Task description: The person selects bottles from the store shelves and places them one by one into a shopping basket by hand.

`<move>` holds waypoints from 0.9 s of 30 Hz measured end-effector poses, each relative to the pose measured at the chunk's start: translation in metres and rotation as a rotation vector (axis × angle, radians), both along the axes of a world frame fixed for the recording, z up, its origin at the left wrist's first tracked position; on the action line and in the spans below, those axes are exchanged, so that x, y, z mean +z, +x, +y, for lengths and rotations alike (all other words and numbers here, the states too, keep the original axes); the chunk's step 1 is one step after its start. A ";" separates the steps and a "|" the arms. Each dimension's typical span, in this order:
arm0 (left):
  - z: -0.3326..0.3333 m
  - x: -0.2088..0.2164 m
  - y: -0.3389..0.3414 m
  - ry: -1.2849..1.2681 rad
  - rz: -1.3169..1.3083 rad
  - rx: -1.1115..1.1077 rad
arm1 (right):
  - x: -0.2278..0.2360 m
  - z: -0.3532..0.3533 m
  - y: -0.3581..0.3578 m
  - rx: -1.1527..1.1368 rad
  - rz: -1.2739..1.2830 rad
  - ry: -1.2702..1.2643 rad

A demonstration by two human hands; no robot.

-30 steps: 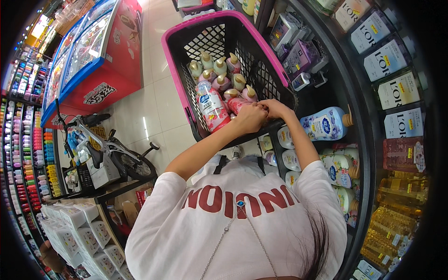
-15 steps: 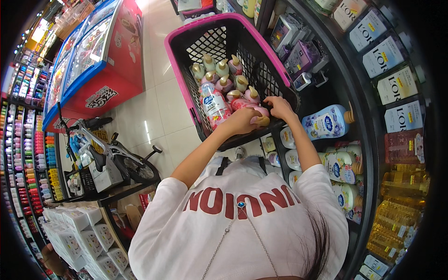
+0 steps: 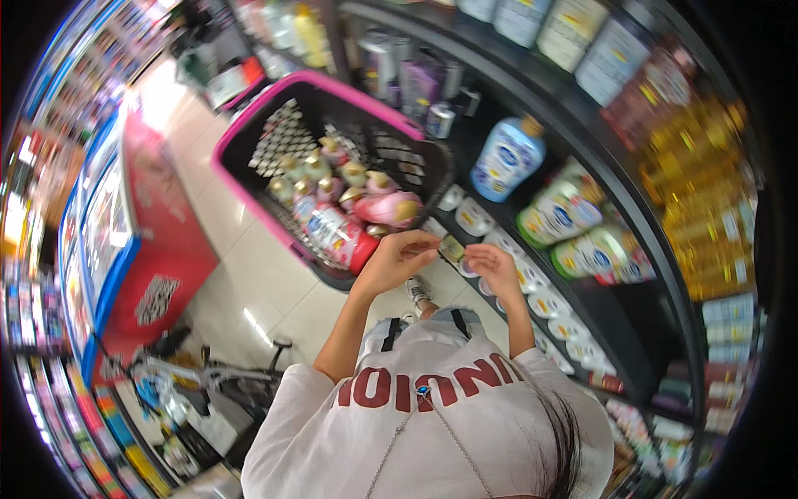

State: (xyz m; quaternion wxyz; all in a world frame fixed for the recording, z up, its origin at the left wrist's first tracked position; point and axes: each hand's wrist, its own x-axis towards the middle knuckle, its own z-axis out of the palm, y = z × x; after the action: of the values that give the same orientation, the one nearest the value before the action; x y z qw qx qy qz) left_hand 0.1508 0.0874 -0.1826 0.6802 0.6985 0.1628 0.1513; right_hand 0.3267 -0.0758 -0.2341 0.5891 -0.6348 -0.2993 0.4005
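A black basket with a pink rim [image 3: 366,97] stands ahead of me, slightly left. Inside are several pump-top bottles, among them a pink bottle [image 3: 384,208] tipped on its side and a clear-and-red bottle [image 3: 339,233]. My left hand [image 3: 403,259] hovers at the basket's near edge, fingers loosely bent and apart, with nothing seen in it. To its right, my right hand [image 3: 492,268] hangs before the lower shelf, empty, its fingers spread and curved. Behind the gap between both hands shows a small greenish bottle [image 3: 452,248], blurred.
On the shelf at right stand a blue bottle [image 3: 509,162] and green-and-white bottles [image 3: 564,208]. White bottles [image 3: 549,304] line the lower shelf, and amber bottles [image 3: 698,220] sit farther right. A red chest freezer [image 3: 170,249] and a bicycle [image 3: 241,374] are at left.
My left hand has let go of the pink bottle in the basket. Both hands have drawn back from the basket. The view has turned toward the shelf, so the basket appears farther left.
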 end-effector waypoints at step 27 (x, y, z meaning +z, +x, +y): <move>-0.186 0.013 0.203 0.402 -0.061 -0.665 | 0.066 -0.262 0.142 -0.956 -0.539 -0.199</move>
State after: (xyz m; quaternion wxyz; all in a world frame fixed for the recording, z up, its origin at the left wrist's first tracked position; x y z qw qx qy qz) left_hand 0.3534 -0.0982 -0.1695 0.5464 0.8276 -0.1257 -0.0277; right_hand 0.4688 -0.3375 -0.1680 0.5450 -0.8324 -0.0787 -0.0616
